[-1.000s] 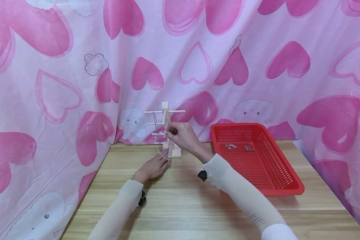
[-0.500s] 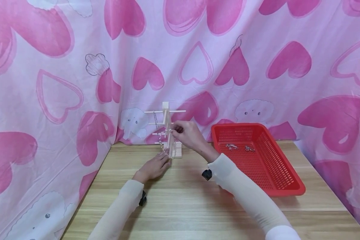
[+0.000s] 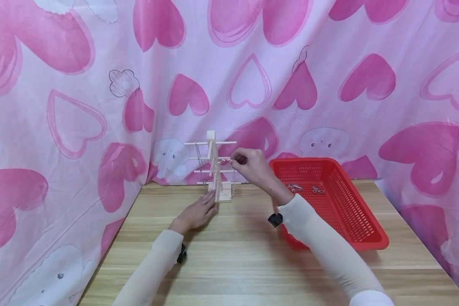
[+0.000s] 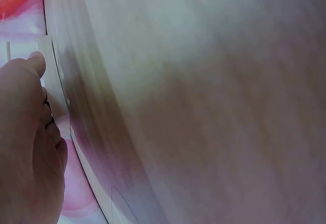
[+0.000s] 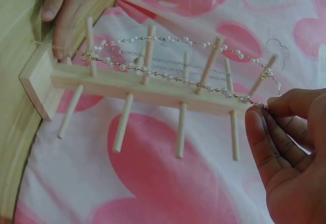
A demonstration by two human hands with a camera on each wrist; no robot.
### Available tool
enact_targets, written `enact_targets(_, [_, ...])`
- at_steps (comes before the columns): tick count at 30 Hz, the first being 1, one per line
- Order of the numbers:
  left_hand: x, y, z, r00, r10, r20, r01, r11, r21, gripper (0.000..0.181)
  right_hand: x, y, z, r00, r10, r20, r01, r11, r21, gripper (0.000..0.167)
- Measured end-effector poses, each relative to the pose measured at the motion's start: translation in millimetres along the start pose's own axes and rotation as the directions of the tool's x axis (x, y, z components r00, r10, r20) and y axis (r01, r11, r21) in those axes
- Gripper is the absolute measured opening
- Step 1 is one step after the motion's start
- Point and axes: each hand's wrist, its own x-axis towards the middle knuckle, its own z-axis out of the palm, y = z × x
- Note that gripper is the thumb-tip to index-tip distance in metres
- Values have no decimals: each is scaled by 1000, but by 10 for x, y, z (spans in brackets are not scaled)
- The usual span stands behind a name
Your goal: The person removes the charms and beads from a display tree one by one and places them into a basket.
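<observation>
- Head view: a pale wooden table [image 3: 229, 263] with lengthwise grain runs back to a pink cloth [image 3: 413, 34], which covers the wall behind and both sides.
- The cloth is printed with solid and outlined hearts, cloud-like faces and, towards 10 o'clock, a sketched flower.
- A peg-armed wooden stand [image 3: 214, 165] is upright near the table's far edge; a silver chain [image 3: 198, 154] hangs over its pegs at 9 o'clock.
- Between 3 and 4 o'clock from the stand sits a red basket [image 3: 353, 212] of perforated plastic, with two small silvery bunches, one at 10 o'clock [image 3: 295, 187], one near 11 [image 3: 318, 189].
- The left hand [image 3: 196, 211] lies at 7 o'clock from the stand, fingers extended and touching its base [image 5: 41, 84].
- The right hand [image 3: 251, 166], at 3 o'clock from the stand, pinches a beaded necklace [image 5: 169, 78] between thumb and index finger.
- Right wrist view: the necklace stretches from those fingertips towards 9 to 10 o'clock as a long loop in front of the stand, its thin tail ending near the left hand; whether it touches the pegs, I cannot tell.
- Left wrist view: the left hand fills the 8 to 9 o'clock edge, table beside it.
</observation>
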Motion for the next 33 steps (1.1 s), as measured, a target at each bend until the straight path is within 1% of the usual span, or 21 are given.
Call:
enact_targets(6, [3, -10, 12, 1000, 3, 4, -3, 1000, 9, 65, -40, 2, -202, 999, 37, -15, -37, 999, 28, 8])
enact_targets(9, [8, -14, 18, 1000, 5, 10, -5, 1000, 11, 65, -49, 11, -304, 998, 45, -41, -43, 998, 47, 7])
enact_targets(13, [11, -15, 18, 1000, 9, 13, -9, 1000, 7, 65, -45, 23, -445, 995, 39, -90, -33, 998, 60, 6])
enact_targets(16, [-1, -10, 15, 1000, 14, 6, -14, 1000, 3, 64, -51, 24, -559, 992, 40, -118, -34, 998, 48, 5])
enact_targets(23, [-7, -5, 11, 1000, 16, 3, -16, 1000, 0, 64, -73, 17, -836, 988, 41, -149, -38, 999, 19, 9])
enact_targets(27, [-10, -4, 5, 1000, 18, 3, -18, 1000, 1, 64, -92, 29, -967, 986, 26, -167, -26, 1000, 3, 9])
enact_targets(31, [-9, -9, 10, 1000, 21, -13, -21, 1000, -6, 63, -112, 31, -1075, 982, 6, -187, -14, 999, -39, 9])
enact_targets(33, [-9, -8, 8, 1000, 18, -10, -18, 1000, -4, 63, -124, 28, -1122, 981, 4, -196, -17, 998, -66, 9])
